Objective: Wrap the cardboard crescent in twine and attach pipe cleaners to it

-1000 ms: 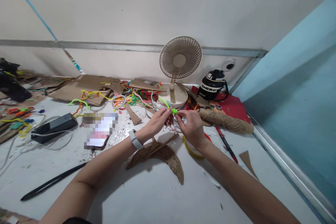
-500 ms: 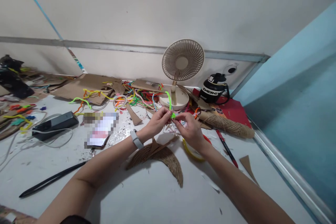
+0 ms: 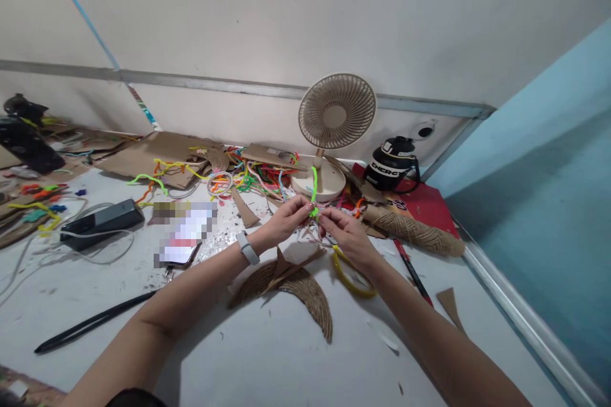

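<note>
Both our hands meet above the middle of the desk [image 3: 296,356], toward its back edge: our left hand [image 3: 285,221] and our right hand [image 3: 347,235] are each pinched shut on the same lime-green pipe cleaner [image 3: 314,191], fingertips nearly touching. Its free end stands up between the two grips, just in front of the small desk fan [image 3: 337,116], while the lower part is bunched into a tight knot at the pinch. White and reddish strands seem to run through that knot too, though they are too small and too covered by our fingers for us to say how they join. To work this twist well, we judge that one hand should hold the knot firmly as an anchor while the other turns the free end close to it, keeping the wraps snug and the fuzzy wire from springing back. Short, close turns will serve us better than long ones. Beneath our wrists lies a curved piece of corrugated cardboard [image 3: 305,289], and a yellow pipe cleaner loop [image 3: 351,276] rests on the desk under our right hand. A red pen [image 3: 410,270] lies near the right edge, and a black bottle [image 3: 392,162] sits in the back right corner. More coloured pipe cleaners [image 3: 248,178] are heaped along the back edge beside the fan.
</note>
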The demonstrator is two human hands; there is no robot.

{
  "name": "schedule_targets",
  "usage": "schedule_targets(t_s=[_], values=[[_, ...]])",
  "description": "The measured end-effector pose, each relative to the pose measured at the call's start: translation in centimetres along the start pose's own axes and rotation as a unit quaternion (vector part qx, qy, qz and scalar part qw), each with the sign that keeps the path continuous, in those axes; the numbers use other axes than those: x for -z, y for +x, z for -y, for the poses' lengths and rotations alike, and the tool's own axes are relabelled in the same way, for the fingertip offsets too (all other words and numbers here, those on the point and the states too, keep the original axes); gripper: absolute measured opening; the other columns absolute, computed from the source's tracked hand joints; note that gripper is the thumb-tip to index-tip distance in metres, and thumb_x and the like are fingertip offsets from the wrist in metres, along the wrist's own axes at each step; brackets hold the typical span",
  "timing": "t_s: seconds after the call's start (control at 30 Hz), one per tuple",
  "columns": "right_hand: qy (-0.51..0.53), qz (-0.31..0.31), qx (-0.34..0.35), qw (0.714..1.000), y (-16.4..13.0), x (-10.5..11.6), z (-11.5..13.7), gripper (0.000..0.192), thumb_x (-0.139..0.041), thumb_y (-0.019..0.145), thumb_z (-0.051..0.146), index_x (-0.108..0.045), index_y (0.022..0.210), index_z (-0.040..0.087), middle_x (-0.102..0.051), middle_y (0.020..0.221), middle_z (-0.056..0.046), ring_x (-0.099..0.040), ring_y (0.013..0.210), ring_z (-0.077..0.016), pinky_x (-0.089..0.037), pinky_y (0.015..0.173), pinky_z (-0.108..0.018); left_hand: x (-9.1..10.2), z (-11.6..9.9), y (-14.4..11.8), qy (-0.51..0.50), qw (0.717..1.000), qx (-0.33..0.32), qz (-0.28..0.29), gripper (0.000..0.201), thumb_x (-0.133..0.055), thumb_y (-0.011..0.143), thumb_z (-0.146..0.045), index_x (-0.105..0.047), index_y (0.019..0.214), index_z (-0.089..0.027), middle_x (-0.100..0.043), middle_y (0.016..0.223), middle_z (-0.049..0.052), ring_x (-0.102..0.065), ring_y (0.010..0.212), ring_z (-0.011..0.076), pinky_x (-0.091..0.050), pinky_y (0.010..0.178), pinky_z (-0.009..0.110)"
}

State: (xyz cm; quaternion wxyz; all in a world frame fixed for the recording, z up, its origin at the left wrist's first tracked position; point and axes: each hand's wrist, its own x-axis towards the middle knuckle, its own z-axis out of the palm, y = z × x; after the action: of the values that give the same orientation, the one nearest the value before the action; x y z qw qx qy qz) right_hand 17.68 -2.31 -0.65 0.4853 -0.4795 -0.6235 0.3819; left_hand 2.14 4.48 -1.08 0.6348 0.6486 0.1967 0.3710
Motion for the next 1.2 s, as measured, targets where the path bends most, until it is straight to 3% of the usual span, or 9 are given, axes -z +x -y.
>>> schedule_targets(t_s=[0.37, 0.8, 1.03, 1.2], values=[[0.028, 0.035, -0.028, 0.999, 0.0, 0.5, 0.2, 0.036, -0.064, 0.080, 0.052, -0.062, 0.090, 0.018, -0.055, 0.065, 0.003, -0.051, 0.058, -0.0122, -0.044, 0.059, -0.027, 0.2, 0.1, 0.0, -0.002, 1.000, -0.009, 0.007, 0.052, -0.059, 0.077, -0.069, -0.043, 0.075, -0.019, -0.039, 0.060, -0.006, -0.034, 0.054, 0.0078, -0.028, 0.052, 0.023], [0.048, 0.093, -0.109, 0.989, 0.0, 1.2, -0.4, 0.037, -0.063, 0.081, 0.047, -0.060, 0.100, 0.016, -0.048, 0.062, 0.006, -0.035, 0.051, -0.0076, -0.027, 0.049, -0.023, 1.2, 1.4, 0.6, 0.053, 0.998, -0.018, 0.039, 0.053, -0.055, 0.078, -0.069, -0.042, 0.073, -0.018, -0.039, 0.060, -0.007, -0.033, 0.055, 0.0075, -0.027, 0.052, 0.023], [0.020, 0.109, -0.095, 0.989, 0.2, 1.2, -0.8, 0.030, -0.059, 0.083, 0.046, -0.058, 0.092, 0.017, -0.050, 0.064, 0.004, -0.045, 0.057, -0.0103, -0.037, 0.056, -0.025, 1.2, 1.2, 0.4, 0.079, 0.995, -0.027, 0.049, 0.052, -0.054, 0.079, -0.068, -0.043, 0.074, -0.018, -0.040, 0.061, -0.006, -0.034, 0.056, 0.0079, -0.029, 0.053, 0.023], [0.016, 0.117, -0.074, 0.990, 0.3, 1.1, -0.8, 0.029, -0.059, 0.084, 0.047, -0.057, 0.089, 0.018, -0.059, 0.077, 0.000, -0.055, 0.067, -0.0128, -0.045, 0.065, -0.027, 1.2, 1.3, 0.4, 0.088, 0.994, -0.039, 0.056, 0.050, -0.052, 0.082, -0.066, -0.043, 0.076, -0.017, -0.040, 0.063, -0.006, -0.034, 0.057, 0.0080, -0.030, 0.054, 0.023]])
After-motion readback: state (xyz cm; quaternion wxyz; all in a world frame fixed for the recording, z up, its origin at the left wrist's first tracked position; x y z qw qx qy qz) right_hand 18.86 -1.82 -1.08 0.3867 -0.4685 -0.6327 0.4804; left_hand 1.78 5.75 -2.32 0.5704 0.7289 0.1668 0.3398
